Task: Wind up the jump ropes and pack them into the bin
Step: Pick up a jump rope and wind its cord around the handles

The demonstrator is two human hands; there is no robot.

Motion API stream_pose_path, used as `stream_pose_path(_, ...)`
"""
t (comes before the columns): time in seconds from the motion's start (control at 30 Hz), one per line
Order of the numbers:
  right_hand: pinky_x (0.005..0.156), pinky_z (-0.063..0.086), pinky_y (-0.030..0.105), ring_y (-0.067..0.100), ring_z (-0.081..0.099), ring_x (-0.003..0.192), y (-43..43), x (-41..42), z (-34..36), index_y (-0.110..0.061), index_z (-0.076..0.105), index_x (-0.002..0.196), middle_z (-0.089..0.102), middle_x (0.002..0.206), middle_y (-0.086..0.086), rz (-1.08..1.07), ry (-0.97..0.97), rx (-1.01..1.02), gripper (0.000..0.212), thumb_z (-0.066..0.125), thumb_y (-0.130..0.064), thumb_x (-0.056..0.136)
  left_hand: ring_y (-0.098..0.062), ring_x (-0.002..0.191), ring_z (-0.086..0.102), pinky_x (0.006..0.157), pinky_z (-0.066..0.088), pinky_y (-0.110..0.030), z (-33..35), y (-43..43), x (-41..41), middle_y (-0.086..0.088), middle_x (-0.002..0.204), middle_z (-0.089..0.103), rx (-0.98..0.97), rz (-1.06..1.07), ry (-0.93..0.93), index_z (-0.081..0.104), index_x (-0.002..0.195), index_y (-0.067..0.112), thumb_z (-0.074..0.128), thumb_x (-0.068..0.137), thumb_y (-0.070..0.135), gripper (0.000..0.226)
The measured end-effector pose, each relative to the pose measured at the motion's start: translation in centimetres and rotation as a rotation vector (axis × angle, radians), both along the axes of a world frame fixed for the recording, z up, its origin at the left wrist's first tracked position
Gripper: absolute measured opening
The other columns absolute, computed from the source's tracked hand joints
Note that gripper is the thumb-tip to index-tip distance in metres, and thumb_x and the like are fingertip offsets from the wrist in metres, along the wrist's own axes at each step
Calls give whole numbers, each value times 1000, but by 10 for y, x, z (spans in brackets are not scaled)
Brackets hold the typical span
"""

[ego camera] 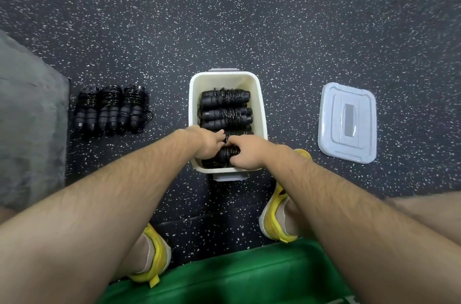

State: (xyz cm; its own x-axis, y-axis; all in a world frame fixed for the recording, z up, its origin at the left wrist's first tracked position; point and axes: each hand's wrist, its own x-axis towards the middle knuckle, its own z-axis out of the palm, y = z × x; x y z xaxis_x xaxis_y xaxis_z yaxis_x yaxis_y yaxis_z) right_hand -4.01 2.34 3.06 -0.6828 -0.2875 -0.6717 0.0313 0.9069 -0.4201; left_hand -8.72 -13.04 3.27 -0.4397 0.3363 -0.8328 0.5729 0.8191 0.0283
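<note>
Both my hands meet at the 6 o'clock end of the white rectangular plastic bin (pixel 261 104). My left hand (pixel 207 145) and right hand (pixel 245 158) curl round one black wound jump-rope bundle (pixel 228 153), whose long axis runs 9 to 3 o'clock. Three more floor bundles (pixel 112 110) wait at the bin's 9 o'clock, nearer my left hand.

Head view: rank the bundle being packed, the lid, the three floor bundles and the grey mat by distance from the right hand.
1. bundle being packed, gripped by the right hand in the bin.
2. lid, on the floor to the right.
3. floor bundles, left of the bin.
4. grey mat, far left.
</note>
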Motion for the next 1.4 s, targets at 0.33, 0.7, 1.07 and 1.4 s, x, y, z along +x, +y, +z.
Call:
stream_pose_path(0.33, 102, 44, 34, 24, 54, 122, 5, 1, -14, -26, 48, 138, 58, 137, 2, 18, -15, 38, 48, 65, -26, 93, -7, 155, 5, 126, 7, -40, -14, 2, 1, 14, 168, -10, -33, 53, 14, -4, 161, 27, 5, 107, 39, 57)
stream_pose_path(0.7, 100, 45, 38, 23, 52, 110, 8, 7, -22, -23, 49, 140, 41, 129, 2, 7, 102, 21, 48, 61, -28, 95, -13, 156, 5, 127, 3, -38, -8, 1, -3, 16, 166, -14, -38, 49, -53, -11, 160, 31, 19, 106, 55, 67)
stream_pose_path(1.07, 85, 47, 39, 28, 57, 111, -8, -1, -25, -12, 57, 120, 54, 119, 7, 22, 199, 272, 31, 64, -30, 96, -13, 156, -1, 127, 2, -46, -38, 5, 22, 3, 167, -21, -43, -63, 137, -13, 160, 14, 24, 108, 28, 66)
stream_pose_path(1.4, 71, 43, 32, 28, 64, 102, -17, -4, -31, -11, 66, 109, 62, 110, 6, -46, 215, 336, 21, 68, -22, 91, -12, 155, 9, 126, 10, -47, -45, 2, 26, 1, 170, -7, 77, -56, 236, -1, 161, 10, 42, 105, 23, 72)
